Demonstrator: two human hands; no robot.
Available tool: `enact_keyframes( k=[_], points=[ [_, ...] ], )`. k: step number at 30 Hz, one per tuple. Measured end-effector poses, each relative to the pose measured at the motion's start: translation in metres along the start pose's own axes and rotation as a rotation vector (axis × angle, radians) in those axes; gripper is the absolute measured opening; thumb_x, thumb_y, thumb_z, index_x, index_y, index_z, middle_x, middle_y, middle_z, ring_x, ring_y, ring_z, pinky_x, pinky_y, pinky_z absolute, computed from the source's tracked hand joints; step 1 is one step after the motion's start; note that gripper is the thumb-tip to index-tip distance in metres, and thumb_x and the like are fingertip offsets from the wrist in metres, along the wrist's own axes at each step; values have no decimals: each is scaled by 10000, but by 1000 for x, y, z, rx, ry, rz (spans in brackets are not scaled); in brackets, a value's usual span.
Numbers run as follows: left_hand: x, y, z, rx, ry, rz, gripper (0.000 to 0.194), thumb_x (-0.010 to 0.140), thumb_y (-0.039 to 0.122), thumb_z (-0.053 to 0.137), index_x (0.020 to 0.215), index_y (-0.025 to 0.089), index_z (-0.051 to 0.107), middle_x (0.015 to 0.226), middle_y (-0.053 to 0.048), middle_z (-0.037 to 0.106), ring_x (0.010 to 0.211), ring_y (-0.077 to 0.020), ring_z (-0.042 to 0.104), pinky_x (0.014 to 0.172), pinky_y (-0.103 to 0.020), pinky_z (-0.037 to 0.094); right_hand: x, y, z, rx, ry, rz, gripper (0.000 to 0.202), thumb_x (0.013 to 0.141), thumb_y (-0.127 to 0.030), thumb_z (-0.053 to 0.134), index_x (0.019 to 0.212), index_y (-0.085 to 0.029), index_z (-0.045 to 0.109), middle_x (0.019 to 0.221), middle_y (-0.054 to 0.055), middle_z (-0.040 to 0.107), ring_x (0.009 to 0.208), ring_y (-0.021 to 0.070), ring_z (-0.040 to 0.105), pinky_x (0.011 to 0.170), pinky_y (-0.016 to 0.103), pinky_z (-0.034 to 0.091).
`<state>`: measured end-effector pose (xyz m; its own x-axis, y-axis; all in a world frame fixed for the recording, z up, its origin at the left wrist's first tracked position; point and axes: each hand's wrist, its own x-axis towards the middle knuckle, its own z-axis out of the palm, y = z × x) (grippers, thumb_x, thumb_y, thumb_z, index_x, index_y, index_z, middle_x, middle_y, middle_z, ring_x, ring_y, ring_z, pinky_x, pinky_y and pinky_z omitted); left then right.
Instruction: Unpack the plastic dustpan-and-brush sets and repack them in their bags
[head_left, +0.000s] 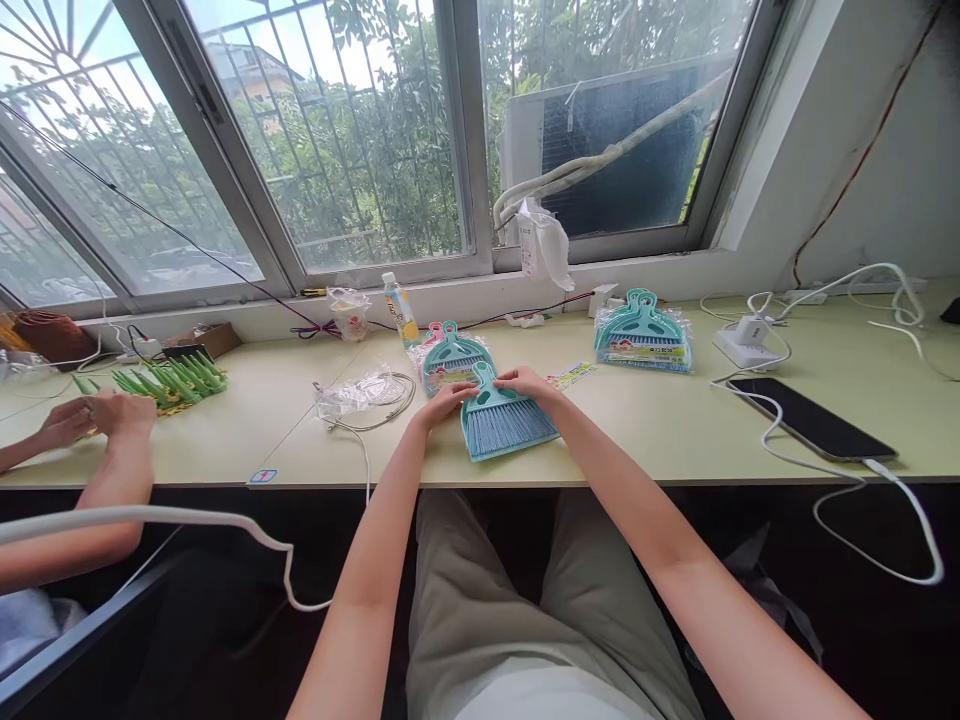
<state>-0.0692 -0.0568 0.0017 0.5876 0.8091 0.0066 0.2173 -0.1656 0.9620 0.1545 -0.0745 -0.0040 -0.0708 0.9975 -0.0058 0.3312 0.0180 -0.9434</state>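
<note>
Close to the table's front edge, both hands hold a small teal hand broom with blue-grey bristles, lying against a matching dustpan whose rim shows below. My left hand grips the left side of the set, fingers closed near the handle. On the other side, my right hand pinches the upper right part, partly hiding it. Just behind lie wrapped teal and pink broom sets. A printed label strip rests right of my right hand.
Another wrapped teal broom set lies right of centre. A phone with a white cable and a charger are at right. A bottle stands behind. At left, a co-worker's hands are by green-and-yellow items.
</note>
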Motion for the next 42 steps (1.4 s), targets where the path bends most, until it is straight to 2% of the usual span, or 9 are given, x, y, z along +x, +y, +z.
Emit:
enact_keyframes(
  k=[5, 11, 15, 18, 24, 33, 36, 39, 42],
  points=[
    [-7, 4, 3, -104, -135, -93, 486, 704, 450, 792, 1095, 167, 727, 965, -79, 702, 853, -178, 638, 756, -286, 487, -7, -10, 0, 48, -28, 14, 362, 713, -413, 783, 944, -135, 767, 862, 78, 745, 775, 194, 650, 724, 273, 491],
    [-14, 9, 7, -101, -224, -72, 461, 662, 385, 835, 1060, 171, 742, 977, -91, 714, 907, -206, 657, 801, -307, 499, -26, -24, -11, -163, -141, -39, 374, 764, -516, 715, 924, -181, 766, 910, 52, 735, 854, 201, 629, 747, 273, 458],
    [-13, 9, 6, -98, -253, -87, 454, 669, 375, 835, 1063, 169, 744, 982, -83, 715, 901, -195, 657, 794, -294, 495, -31, -28, -13, -180, -191, -20, 457, 708, -592, 727, 860, -161, 751, 807, 34, 704, 781, 179, 596, 714, 269, 430],
    [-12, 7, 5, -84, -265, -92, 471, 676, 378, 830, 1091, 173, 738, 986, -77, 714, 879, -180, 652, 760, -274, 488, -32, -29, -10, -121, -169, 0, 434, 650, -555, 777, 820, -157, 752, 772, 29, 697, 765, 176, 596, 712, 267, 428],
    [-11, 6, 5, -93, -270, -90, 472, 674, 378, 833, 1091, 178, 737, 982, -75, 713, 884, -183, 653, 774, -278, 495, -35, -34, -5, -78, -53, 60, 285, 613, -403, 824, 721, -153, 742, 750, 51, 705, 793, 210, 622, 683, 275, 442],
    [-11, 6, 6, -187, -208, -133, 499, 680, 363, 829, 1131, 185, 710, 989, -91, 709, 920, -219, 675, 821, -327, 520, -20, -22, 3, 57, 72, 102, 322, 612, -300, 843, 873, -129, 767, 850, 74, 747, 814, 207, 672, 724, 277, 502],
    [-13, 9, 6, -231, -162, -172, 544, 683, 342, 829, 1189, 214, 677, 1041, -102, 704, 980, -259, 674, 846, -373, 528, -17, -22, 1, 169, 111, 84, 361, 696, -337, 811, 983, -125, 760, 954, 109, 756, 859, 221, 692, 742, 280, 528],
    [-14, 8, 2, -219, -131, -136, 605, 657, 304, 850, 1226, 235, 656, 1087, -106, 697, 1040, -290, 663, 875, -395, 520, -15, -19, -9, 161, 145, 15, 443, 888, -479, 594, 1117, -125, 730, 1087, 146, 737, 985, 242, 692, 801, 302, 541],
    [-12, 3, -5, -236, -52, -75, 613, 654, 321, 853, 1226, 234, 649, 1124, -103, 690, 1077, -292, 648, 898, -383, 513, -12, -8, -22, -117, 436, 31, 495, 987, -432, 355, 1216, -143, 686, 1240, 169, 679, 1198, 259, 606, 957, 352, 483]
  ],
)
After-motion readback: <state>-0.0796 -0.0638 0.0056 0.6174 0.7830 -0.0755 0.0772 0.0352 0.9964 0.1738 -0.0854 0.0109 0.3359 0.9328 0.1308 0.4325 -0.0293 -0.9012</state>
